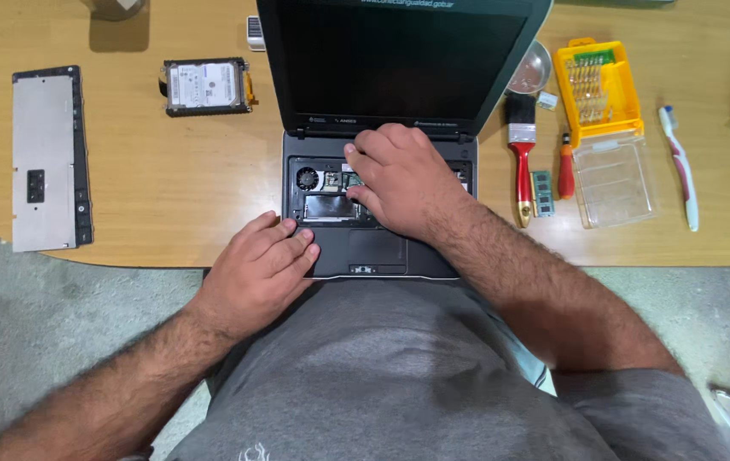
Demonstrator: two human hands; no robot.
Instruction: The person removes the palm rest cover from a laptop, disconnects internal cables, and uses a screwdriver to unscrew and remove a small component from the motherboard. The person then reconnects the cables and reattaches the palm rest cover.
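Head view: left hand (pixel 258 265) flat, holding nothing, steadying the laptop (pixel 382 248) at the table (pixel 168 179) edge; right hand (pixel 399 175) fingers curled inside the opened base, maybe pinching something, can't tell. Go gentle, lift straight

A small dark laptop (pixel 382 171) is sitting open at the centre of the frame, near the front edge of the surface, its black screen leaning back toward the top. Its keyboard is missing, so the base is showing a round fan, circuit boards and cables, with the trackpad lying below them.
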